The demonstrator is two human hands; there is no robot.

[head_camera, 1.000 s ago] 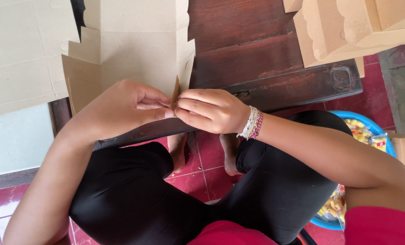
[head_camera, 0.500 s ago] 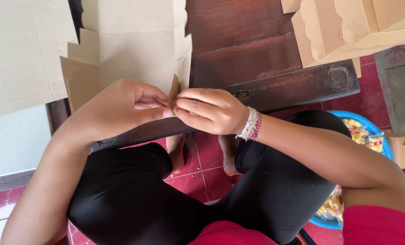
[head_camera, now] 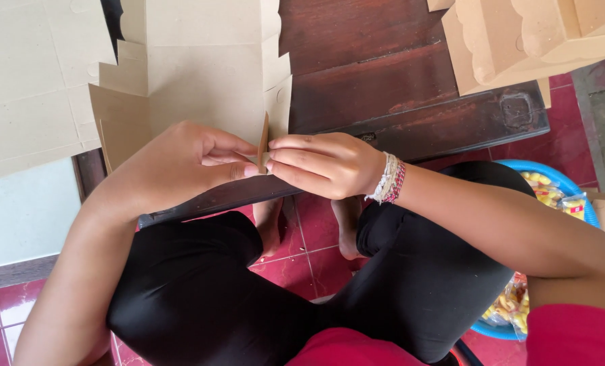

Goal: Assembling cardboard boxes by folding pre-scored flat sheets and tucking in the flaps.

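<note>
A flat die-cut cardboard box blank [head_camera: 201, 74] lies on a dark wooden table [head_camera: 384, 68]. My left hand [head_camera: 180, 166] and my right hand [head_camera: 326, 163] meet at its near edge. Both pinch a small upright cardboard flap [head_camera: 264, 141] between thumb and fingers. The right wrist wears a beaded bracelet [head_camera: 390, 178]. I sit cross-legged in black trousers below the table edge.
More flat cardboard sheets [head_camera: 31, 74] lie at the left. Folded cardboard boxes [head_camera: 519, 37] stand at the top right. A blue basin [head_camera: 553, 183] with yellow wrapped packets sits on the red tiled floor [head_camera: 296, 257] by my right knee.
The flap between my fingers stands slightly more upright; both hands stay at the same spot on the blank's near edge.
</note>
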